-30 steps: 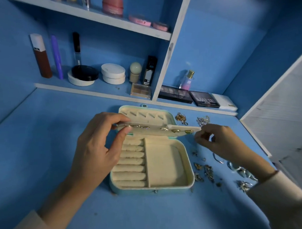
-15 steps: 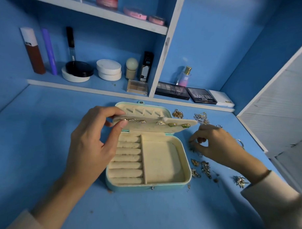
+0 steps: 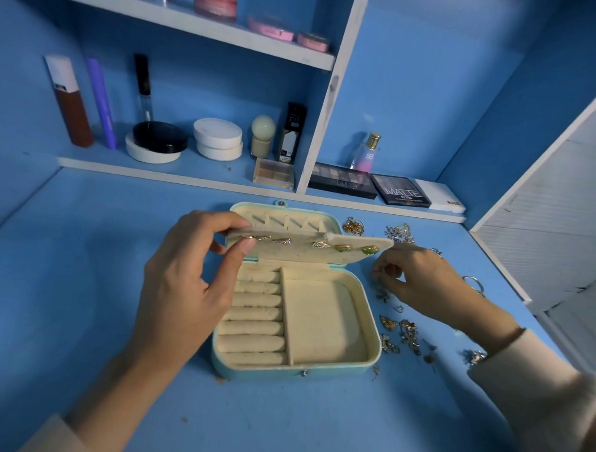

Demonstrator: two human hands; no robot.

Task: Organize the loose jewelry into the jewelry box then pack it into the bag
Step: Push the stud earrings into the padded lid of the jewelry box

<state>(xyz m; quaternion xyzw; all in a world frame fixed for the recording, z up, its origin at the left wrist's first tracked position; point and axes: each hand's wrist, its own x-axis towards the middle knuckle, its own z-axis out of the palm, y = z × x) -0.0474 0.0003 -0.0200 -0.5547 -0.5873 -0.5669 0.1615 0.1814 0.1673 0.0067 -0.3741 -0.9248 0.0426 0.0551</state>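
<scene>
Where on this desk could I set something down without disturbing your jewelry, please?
Bare desktop lies left of the jewelry box, beyond the left hand pinching its earring flap, and in front between the sleeves. Right of the box is crowded: loose jewelry and the right hand.

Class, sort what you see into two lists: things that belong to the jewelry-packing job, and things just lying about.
Job:
jewelry box
flap, pinched by the left hand
earrings on the flap
loose jewelry by the right hand

Lying about:
palettes
perfume
compacts
sponge
</scene>
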